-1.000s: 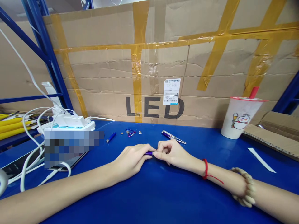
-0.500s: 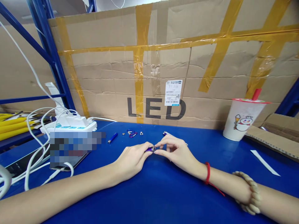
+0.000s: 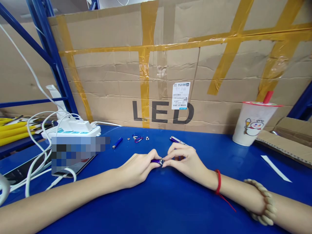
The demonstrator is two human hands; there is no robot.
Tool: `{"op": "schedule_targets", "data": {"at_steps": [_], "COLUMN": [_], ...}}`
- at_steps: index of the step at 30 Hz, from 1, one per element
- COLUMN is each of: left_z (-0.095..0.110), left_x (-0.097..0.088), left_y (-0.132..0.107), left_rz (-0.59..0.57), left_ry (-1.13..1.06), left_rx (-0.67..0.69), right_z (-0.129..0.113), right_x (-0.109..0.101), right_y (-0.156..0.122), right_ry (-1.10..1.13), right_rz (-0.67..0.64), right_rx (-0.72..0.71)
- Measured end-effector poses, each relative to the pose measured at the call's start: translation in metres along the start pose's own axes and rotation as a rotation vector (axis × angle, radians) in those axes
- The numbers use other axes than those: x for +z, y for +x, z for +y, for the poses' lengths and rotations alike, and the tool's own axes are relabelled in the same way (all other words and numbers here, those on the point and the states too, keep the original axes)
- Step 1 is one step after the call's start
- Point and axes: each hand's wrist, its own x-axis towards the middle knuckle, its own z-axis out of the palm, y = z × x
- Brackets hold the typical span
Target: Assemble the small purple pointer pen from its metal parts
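My left hand is closed round a small purple metal tube, like a mini flashlight body, with its silver end facing right. At that end, the thumb and forefinger of my right hand are drawn together in a pinch; whatever lies between them is too small to make out. Past the left hand on the table lie a blue tube, a small round disc, a blue carabiner clip, a purple carabiner clip and a small silver part. A purple-and-silver pen-like piece is partly hidden behind my right hand.
A white power strip with tangled cables and a phone occupy the left side. On the right stand a drink cup with a red straw and a paper strip. A large cardboard box walls off the back of the blue table.
The purple tube and the fingertips on it have shifted slightly down, towards me. My right forefinger is more bent, and more of the pen-like piece shows behind it.
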Motion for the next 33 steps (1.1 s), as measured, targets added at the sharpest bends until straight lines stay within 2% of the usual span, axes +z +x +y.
{"op": "schedule_targets", "data": {"at_steps": [7, 12, 23, 29, 33], "left_z": [-0.001, -0.004, -0.003, 0.0, 0.002], "left_x": [0.0, 0.002, 0.006, 0.005, 0.004], "left_y": [-0.002, -0.002, 0.0, 0.0, 0.001], "left_rz": [0.036, 0.11, 0.227, 0.244, 0.153], "left_ry": [0.036, 0.114, 0.094, 0.079, 0.121], "left_rx": [0.09, 0.158, 0.121, 0.1, 0.152], "right_z": [-0.002, -0.006, -0.008, -0.009, -0.012], "right_x": [0.002, 0.001, 0.001, -0.001, -0.002], "right_y": [-0.003, -0.001, 0.005, 0.006, 0.006], "right_ry": [0.031, 0.101, 0.206, 0.226, 0.244], "right_rz": [-0.02, -0.107, -0.119, -0.155, -0.234], "right_rx": [-0.014, 0.104, 0.222, 0.261, 0.275]}}
